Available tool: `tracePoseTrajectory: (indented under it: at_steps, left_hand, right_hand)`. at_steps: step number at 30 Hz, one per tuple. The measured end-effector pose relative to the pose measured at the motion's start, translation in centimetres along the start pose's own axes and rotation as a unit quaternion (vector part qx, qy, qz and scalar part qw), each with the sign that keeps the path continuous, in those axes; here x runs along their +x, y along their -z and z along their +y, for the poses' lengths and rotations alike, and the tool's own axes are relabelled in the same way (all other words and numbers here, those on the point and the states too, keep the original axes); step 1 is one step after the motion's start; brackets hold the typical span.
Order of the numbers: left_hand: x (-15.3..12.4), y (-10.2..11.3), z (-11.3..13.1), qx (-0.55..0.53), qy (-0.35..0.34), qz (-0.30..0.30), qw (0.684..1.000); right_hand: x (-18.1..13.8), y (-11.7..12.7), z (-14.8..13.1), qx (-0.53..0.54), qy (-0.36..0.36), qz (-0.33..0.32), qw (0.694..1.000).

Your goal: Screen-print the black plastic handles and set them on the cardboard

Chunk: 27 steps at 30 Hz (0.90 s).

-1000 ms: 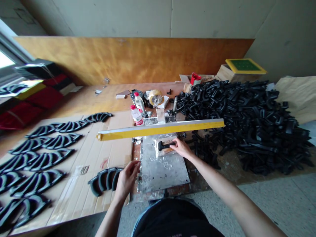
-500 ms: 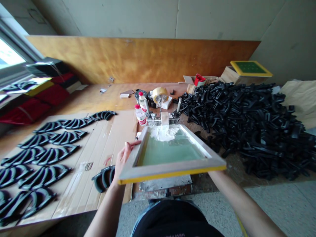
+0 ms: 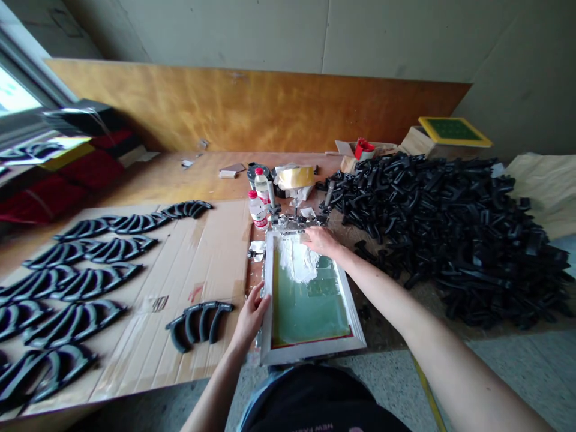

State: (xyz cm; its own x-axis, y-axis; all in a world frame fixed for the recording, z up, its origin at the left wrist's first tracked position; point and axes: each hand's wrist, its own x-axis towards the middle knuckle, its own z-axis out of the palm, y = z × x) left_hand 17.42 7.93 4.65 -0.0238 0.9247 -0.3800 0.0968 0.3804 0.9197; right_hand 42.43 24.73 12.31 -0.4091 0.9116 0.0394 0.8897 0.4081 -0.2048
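Observation:
A screen printing frame point(image 3: 312, 355) lies low and nearly level in front of me, with green mesh and a thick patch of white ink point(image 3: 299, 264) near its far end. My left hand point(image 3: 252, 315) is at the frame's left rail, thumb over the edge and fingers along the outer side. At the far end of the frame, my right hand point(image 3: 320, 240) is closed around a pale squeegee, mostly covered by the fingers, at the ink's edge. The metal hinge clamp point(image 3: 292, 223) holds the frame's far side.
On cardboard point(image 3: 216, 252) at left lie rows of black curved parts point(image 3: 114, 270) and a smaller group point(image 3: 200, 324). A big heap of black parts point(image 3: 450, 240) fills the right. Behind the clamp stand red-capped bottles point(image 3: 258, 210) and a tape roll point(image 3: 296, 177).
The screen frame has come down from a raised tilt to nearly level. My right hand has left its near right corner and reached the squeegee; my left hand has moved down with the rail.

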Motion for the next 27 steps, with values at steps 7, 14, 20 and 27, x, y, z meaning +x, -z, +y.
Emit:
tracePoseTrajectory:
  at_steps: [7, 14, 20, 27]
  left_hand:
    - [0.2, 0.2, -0.5, -0.023, 0.011, -0.016, 1.000]
    - [0.0, 0.0, -0.1, -0.019, 0.003, -0.002, 1.000]
    - [-0.5, -0.2, 0.7, -0.005, -0.001, 0.017, 1.000]
    - [-1.0, -0.2, 1.4, -0.027, 0.004, 0.015, 1.000]
  right_hand:
    - [-3.3, -1.4, -1.7, -0.032, 0.018, 0.013, 0.999]
    - [-6.2, -0.5, -0.7, 0.044, 0.257, -0.051, 0.964]
    - [-6.0, -1.9, -1.3, 0.000, 0.182, 0.026, 0.983]
    - [-7.6, -2.0, -0.7, 0.040, 0.242, 0.020, 0.969]
